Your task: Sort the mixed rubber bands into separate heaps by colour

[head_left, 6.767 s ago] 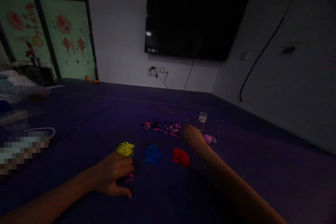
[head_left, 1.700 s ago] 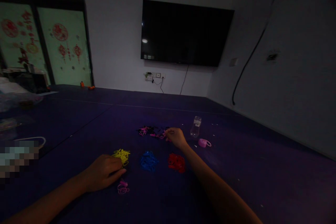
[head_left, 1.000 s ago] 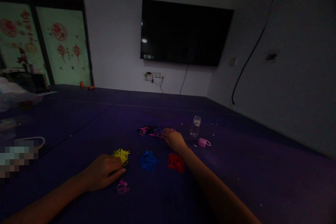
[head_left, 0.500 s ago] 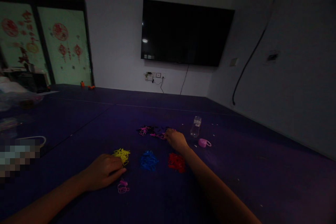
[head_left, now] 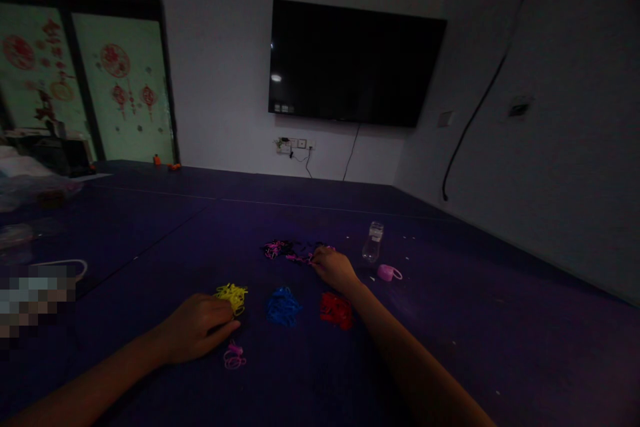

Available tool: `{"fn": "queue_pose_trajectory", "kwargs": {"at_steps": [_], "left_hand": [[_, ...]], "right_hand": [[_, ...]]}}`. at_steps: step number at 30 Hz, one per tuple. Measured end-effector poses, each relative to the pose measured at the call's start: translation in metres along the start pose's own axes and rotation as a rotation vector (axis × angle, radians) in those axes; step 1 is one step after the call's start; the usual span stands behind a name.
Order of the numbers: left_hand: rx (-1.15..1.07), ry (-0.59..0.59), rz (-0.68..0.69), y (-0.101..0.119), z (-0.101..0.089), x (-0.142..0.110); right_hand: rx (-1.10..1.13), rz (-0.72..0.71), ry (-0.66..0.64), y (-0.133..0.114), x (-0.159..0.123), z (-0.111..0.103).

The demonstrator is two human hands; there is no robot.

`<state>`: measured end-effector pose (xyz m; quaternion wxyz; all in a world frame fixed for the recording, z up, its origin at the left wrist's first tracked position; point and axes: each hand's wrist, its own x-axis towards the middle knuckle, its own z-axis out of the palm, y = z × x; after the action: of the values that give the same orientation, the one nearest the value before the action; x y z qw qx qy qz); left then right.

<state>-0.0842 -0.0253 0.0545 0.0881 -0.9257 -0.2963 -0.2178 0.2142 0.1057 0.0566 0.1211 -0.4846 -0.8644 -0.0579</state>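
My left hand (head_left: 200, 327) rests on the purple surface with its fingers loosely bent and the thumb apart, touching the edge of a pile of yellow rubber bands (head_left: 233, 296). Just below it lie a few pink rubber bands (head_left: 234, 356). My right hand (head_left: 336, 269) reaches farther out, fingertips pinched at the right end of a scattered pile of black and pink rubber bands (head_left: 277, 249). What lies between those fingertips is hidden. A blue rubber band pile (head_left: 284, 307) sits between my arms, and a red rubber band pile (head_left: 336, 310) is beside my right wrist.
Right of my right hand stands a clear bottle (head_left: 373, 243), with a pink looped cap (head_left: 387, 272) near it. Small white scraps dot the purple surface (head_left: 440, 320). Plastic bags (head_left: 25, 180) lie at far left. A television (head_left: 355, 63) hangs on the wall.
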Motion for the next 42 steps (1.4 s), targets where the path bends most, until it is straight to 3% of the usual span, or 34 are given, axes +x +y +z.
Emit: {"fn": "queue_pose_trajectory", "kwargs": {"at_steps": [6,14,21,26,37,42], "left_hand": [[0.026,0.005,-0.012,0.0,0.001,-0.001],[0.01,-0.015,-0.003,0.0,-0.001,0.0],[-0.006,-0.006,0.004,-0.001,0.001,-0.001],[0.002,-0.012,0.006,-0.001,0.001,-0.001],[0.008,-0.038,-0.004,-0.003,0.004,-0.002],[0.011,-0.033,0.014,-0.004,0.003,-0.002]], "right_hand": [[0.078,0.063,0.04,0.002,0.003,0.003],[0.191,0.207,0.187,0.017,0.006,-0.002],[0.092,0.241,0.025,0.028,0.004,-0.016],[0.034,0.255,-0.021,0.022,0.005,-0.013],[0.137,0.312,-0.107,0.017,0.011,-0.004],[0.102,0.227,-0.133,0.009,0.012,-0.005]]}}
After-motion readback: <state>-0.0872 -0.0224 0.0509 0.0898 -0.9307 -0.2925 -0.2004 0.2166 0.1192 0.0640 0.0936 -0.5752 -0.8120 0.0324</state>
